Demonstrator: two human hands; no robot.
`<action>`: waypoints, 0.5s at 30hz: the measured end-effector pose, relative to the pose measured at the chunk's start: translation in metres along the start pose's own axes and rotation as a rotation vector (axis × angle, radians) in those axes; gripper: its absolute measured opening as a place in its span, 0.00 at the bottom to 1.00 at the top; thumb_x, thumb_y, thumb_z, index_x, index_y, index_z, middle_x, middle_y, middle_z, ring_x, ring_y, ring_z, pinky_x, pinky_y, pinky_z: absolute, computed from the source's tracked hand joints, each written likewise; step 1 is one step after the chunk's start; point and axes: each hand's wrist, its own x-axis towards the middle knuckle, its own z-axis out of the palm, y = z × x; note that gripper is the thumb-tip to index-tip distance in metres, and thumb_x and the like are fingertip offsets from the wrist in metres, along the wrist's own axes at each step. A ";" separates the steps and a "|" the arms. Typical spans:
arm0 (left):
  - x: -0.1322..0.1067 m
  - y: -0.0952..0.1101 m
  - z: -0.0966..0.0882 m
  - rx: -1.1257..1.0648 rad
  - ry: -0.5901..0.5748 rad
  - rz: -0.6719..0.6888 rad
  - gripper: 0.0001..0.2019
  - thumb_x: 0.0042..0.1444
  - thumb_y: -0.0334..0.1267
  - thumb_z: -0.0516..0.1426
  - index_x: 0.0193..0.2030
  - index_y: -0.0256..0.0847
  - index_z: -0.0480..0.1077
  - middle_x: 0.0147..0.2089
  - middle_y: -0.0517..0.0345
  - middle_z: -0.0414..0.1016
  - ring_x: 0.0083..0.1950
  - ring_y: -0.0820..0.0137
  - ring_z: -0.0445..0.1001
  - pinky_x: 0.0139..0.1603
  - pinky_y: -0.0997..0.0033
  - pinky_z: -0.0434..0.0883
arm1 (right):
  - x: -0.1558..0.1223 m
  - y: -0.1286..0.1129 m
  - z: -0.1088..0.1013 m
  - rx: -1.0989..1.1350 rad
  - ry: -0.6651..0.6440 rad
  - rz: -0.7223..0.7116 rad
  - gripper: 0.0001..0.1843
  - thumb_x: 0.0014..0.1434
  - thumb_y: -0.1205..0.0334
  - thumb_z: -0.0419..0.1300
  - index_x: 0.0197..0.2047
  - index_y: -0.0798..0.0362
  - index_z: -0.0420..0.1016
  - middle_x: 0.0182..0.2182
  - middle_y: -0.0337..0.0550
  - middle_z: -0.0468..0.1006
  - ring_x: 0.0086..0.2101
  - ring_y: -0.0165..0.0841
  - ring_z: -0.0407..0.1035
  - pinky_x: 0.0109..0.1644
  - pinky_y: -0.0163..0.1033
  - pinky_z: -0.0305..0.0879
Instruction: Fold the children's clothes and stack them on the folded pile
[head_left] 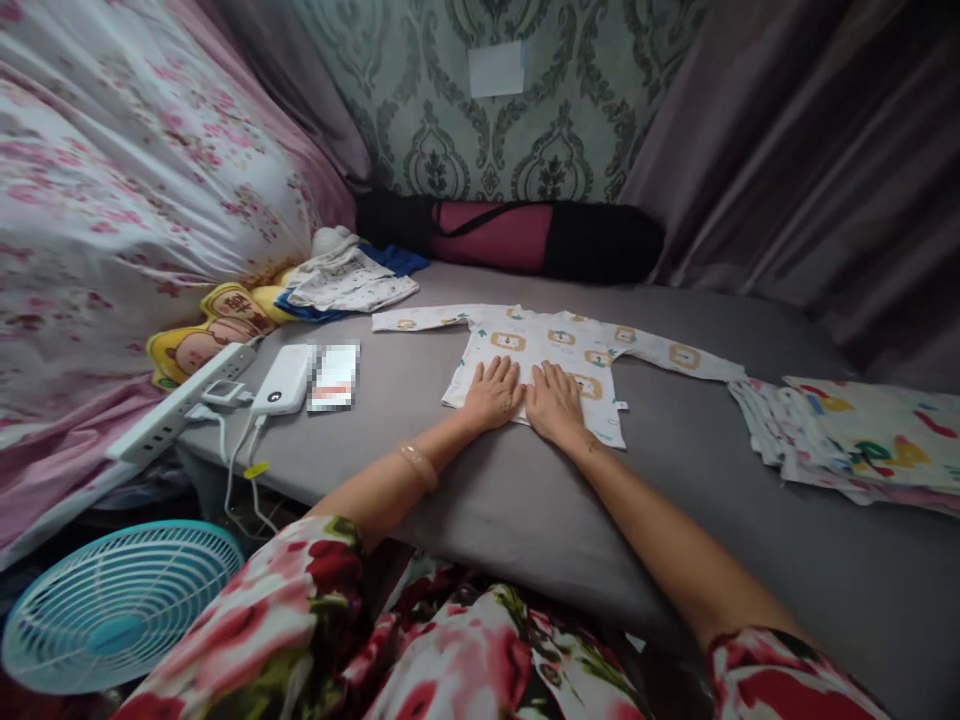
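Note:
A small white long-sleeved shirt (536, 340) with orange animal prints lies spread on the grey bed surface (480, 500), its sleeves stretched out to both sides. My left hand (495, 393) rests palm down on the lower part of the shirt, fingers flat and pointing away from me. Just beside it, my right hand (555, 402) lies flat on the cloth too, fingers extended. The hands are close together near the hem, and neither grips the fabric. The right sleeve's cuff reaches a stack of folded clothes (862, 430).
At the left edge are a power strip (184, 405), a white power bank (283, 380) with cables and a blurred-out white item (334, 377). Behind them sit rumpled clothes (349, 275) and a yellow cushion (217, 335). A black-and-maroon bag (495, 237) lines the wall; a blue fan (124, 605) stands lower left.

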 end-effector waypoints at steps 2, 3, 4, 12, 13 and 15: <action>-0.006 -0.012 -0.004 0.010 -0.033 0.005 0.30 0.67 0.50 0.39 0.70 0.35 0.49 0.73 0.45 0.45 0.74 0.55 0.42 0.70 0.47 0.42 | -0.007 0.004 -0.003 -0.020 -0.030 0.013 0.30 0.67 0.53 0.42 0.68 0.58 0.56 0.67 0.56 0.53 0.66 0.48 0.45 0.66 0.57 0.38; -0.008 -0.017 -0.006 0.020 -0.040 0.005 0.31 0.66 0.52 0.39 0.71 0.37 0.49 0.73 0.46 0.45 0.74 0.55 0.42 0.70 0.47 0.42 | -0.010 0.006 -0.004 -0.028 -0.052 0.023 0.30 0.67 0.51 0.42 0.68 0.56 0.55 0.68 0.55 0.51 0.66 0.48 0.44 0.66 0.59 0.37; -0.010 -0.022 -0.008 0.033 -0.043 0.005 0.31 0.66 0.53 0.38 0.71 0.38 0.49 0.73 0.47 0.45 0.74 0.55 0.41 0.70 0.48 0.43 | -0.013 0.008 -0.006 -0.036 -0.074 0.036 0.31 0.67 0.49 0.41 0.69 0.54 0.54 0.68 0.55 0.50 0.66 0.49 0.42 0.66 0.60 0.37; -0.024 -0.054 -0.016 0.087 -0.102 -0.018 0.34 0.65 0.57 0.35 0.72 0.41 0.46 0.74 0.47 0.41 0.74 0.57 0.38 0.70 0.51 0.43 | -0.035 0.031 -0.022 -0.100 -0.137 0.097 0.32 0.67 0.46 0.41 0.70 0.49 0.51 0.70 0.49 0.46 0.67 0.47 0.38 0.67 0.57 0.36; -0.026 -0.057 -0.018 0.086 -0.111 -0.023 0.34 0.65 0.58 0.35 0.72 0.40 0.45 0.74 0.47 0.40 0.74 0.58 0.38 0.70 0.51 0.42 | -0.038 0.034 -0.024 -0.098 -0.148 0.094 0.32 0.68 0.46 0.41 0.71 0.50 0.50 0.70 0.50 0.46 0.67 0.46 0.38 0.67 0.57 0.37; -0.030 -0.063 -0.020 0.083 -0.119 -0.025 0.35 0.64 0.59 0.36 0.72 0.40 0.45 0.74 0.47 0.39 0.74 0.57 0.37 0.70 0.51 0.42 | -0.043 0.041 -0.029 -0.090 -0.167 0.081 0.32 0.68 0.48 0.41 0.71 0.50 0.49 0.70 0.51 0.45 0.68 0.44 0.37 0.68 0.54 0.37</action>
